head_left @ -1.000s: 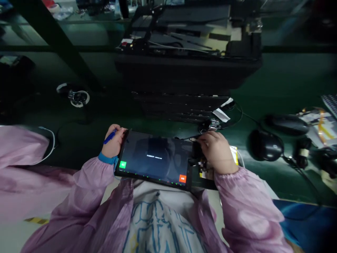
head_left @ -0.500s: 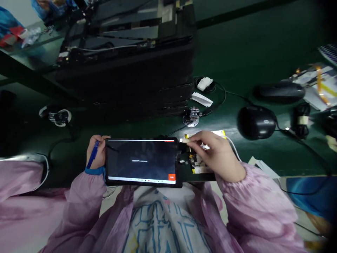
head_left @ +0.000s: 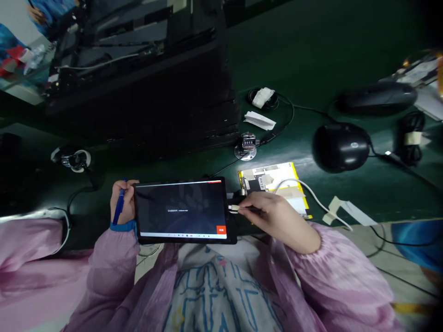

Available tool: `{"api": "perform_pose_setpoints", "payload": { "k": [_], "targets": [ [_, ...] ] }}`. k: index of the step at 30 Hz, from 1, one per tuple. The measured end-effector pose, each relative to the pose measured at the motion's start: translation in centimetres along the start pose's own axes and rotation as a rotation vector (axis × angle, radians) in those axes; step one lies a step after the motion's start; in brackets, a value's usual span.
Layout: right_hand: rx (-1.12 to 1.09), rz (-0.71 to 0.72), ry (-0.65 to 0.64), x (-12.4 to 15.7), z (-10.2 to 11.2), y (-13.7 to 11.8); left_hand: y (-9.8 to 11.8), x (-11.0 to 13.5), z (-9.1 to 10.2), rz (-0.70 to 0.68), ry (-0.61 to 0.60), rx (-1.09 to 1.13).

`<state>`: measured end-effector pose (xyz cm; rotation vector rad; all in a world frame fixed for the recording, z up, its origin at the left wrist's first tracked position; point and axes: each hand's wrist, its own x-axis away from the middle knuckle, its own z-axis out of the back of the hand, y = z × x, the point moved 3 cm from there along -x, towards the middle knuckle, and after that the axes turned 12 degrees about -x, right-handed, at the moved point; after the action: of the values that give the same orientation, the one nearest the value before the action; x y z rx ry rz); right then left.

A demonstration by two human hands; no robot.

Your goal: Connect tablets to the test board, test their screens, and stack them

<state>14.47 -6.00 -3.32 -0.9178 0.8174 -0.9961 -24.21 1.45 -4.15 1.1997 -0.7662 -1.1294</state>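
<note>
- Head view, left hand: the left hand (head_left: 122,200) is curled around the left edge of the tablet (head_left: 173,198), gripping it there; a blue pen (head_left: 119,207) lies across its fingers, and a blue wristband (head_left: 123,226) sits just below it.
- Head view, right hand: the thumb and forefinger of the right hand (head_left: 273,212) pinch a small white plug (head_left: 234,209) at the tablet's right edge; a white cable (head_left: 313,196) curves out beyond that hand and seems to belong to the plug.
- Head view, between the hands: the tablet lies with its face up, in front of the person; its screen is lit, with a short line of text in the middle and a red block (head_left: 220,229) near the right hand.
- Head view, how far along: the tablet is on and the plug is lined up with its edge; whether the plug is fully seated, or being put in or drawn out, I cannot tell, so that connection is the part that looks unsettled.
- Head view, around the right hand: a flat pack (head_left: 258,174) with yellow edging lies just beyond it; a metal counter (head_left: 248,143) stands farther forward, and a black mouse (head_left: 342,146) rests farther right.
</note>
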Motion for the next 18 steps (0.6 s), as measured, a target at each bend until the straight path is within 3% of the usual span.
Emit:
{"api": "perform_pose_setpoints", "payload": {
  "k": [9,18],
  "targets": [
    [0.103,0.164,0.02,0.3,-0.6,0.1,-0.3,0.0,0.3,-0.027,-0.062,-0.05],
    [0.191,0.264,0.044,0.0,-1.0,-0.3,0.7,0.3,-0.5,-0.01,-0.064,0.005]
  ]
}}
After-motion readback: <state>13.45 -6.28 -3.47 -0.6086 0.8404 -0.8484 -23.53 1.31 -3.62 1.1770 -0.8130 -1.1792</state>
